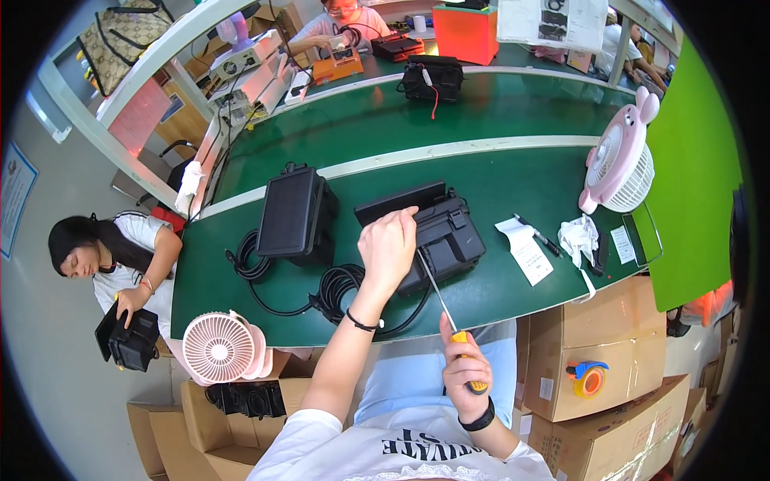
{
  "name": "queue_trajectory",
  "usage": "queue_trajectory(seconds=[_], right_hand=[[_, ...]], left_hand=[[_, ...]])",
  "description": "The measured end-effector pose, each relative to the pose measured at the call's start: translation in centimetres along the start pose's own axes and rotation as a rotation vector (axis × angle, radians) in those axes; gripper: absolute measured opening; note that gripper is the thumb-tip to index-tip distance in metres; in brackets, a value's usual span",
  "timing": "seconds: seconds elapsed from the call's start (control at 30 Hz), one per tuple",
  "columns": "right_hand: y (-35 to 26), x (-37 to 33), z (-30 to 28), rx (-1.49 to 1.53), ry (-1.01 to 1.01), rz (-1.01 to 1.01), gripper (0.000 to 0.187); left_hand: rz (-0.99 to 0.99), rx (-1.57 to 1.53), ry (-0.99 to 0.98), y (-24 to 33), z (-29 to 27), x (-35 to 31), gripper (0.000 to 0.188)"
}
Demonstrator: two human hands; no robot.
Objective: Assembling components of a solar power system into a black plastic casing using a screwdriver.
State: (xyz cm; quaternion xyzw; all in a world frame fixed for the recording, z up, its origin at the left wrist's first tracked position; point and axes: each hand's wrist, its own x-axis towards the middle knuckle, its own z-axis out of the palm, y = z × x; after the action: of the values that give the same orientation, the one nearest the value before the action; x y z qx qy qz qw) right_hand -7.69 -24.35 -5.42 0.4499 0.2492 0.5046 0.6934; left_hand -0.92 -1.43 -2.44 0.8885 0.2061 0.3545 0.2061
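A black plastic box (453, 240) with latches lies on the green table in front of me, a flat black panel (401, 200) along its far left side. My left hand (388, 247) is closed on the box's near left edge, its fingertips hidden. In my right hand (465, 367) is a screwdriver (459, 337) with a yellow and black handle. Its long metal shaft slants up and left, and the tip meets the side of the box close to my left hand. Coiled black cable (341, 287) rests left of the box, partly behind my left forearm.
Another black box (295, 215) stands on the left, beside a cable loop (250, 255). Fans stand at left (219, 348) and right (622, 160). A paper slip (527, 250), a pen (545, 240) and crumpled tissue (579, 237) lie rightward. Cartons (597, 337) sit below. A co-worker (120, 256) works at left.
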Motion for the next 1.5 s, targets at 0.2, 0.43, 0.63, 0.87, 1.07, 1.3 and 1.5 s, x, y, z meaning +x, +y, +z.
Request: queue_trajectory(seconds=[0.2,0.43,0.63,0.87,1.07,1.3,1.5], right_hand=[[-0.4,-3.4,1.5,-0.518,-0.087,0.087,0.045],[-3.3,-2.9,4.6,-2.295,0.150,-1.002,0.052],[-5.7,-1.8,4.2,-2.222,0.136,-1.183,0.063],[-4.6,0.8,4.5,-2.236,0.219,-1.180,0.069],[-4.1,2.3,4.2,-2.102,0.214,-1.314,0.068],[-7.4,1.9,4.7,-2.260,0.188,-1.236,0.073],[-7.7,2.2,4.3,-2.213,0.207,-1.235,0.073]], left_hand=[[0.116,0.185,0.087,0.5,0.0,-1.8,0.027],[0.443,0.668,0.237,5.4,2.2,-12.5,0.058],[0.670,-0.171,-0.097,5.0,0.3,-19.1,0.049],[0.171,0.151,0.148,-2.6,-7.0,-16.3,0.053],[0.031,0.160,-0.137,-7.7,-9.0,-16.8,0.055],[0.042,-0.322,0.542,-6.7,-7.2,-19.9,0.069],[0.564,-0.610,0.274,-1.3,-9.0,-12.2,0.040]])
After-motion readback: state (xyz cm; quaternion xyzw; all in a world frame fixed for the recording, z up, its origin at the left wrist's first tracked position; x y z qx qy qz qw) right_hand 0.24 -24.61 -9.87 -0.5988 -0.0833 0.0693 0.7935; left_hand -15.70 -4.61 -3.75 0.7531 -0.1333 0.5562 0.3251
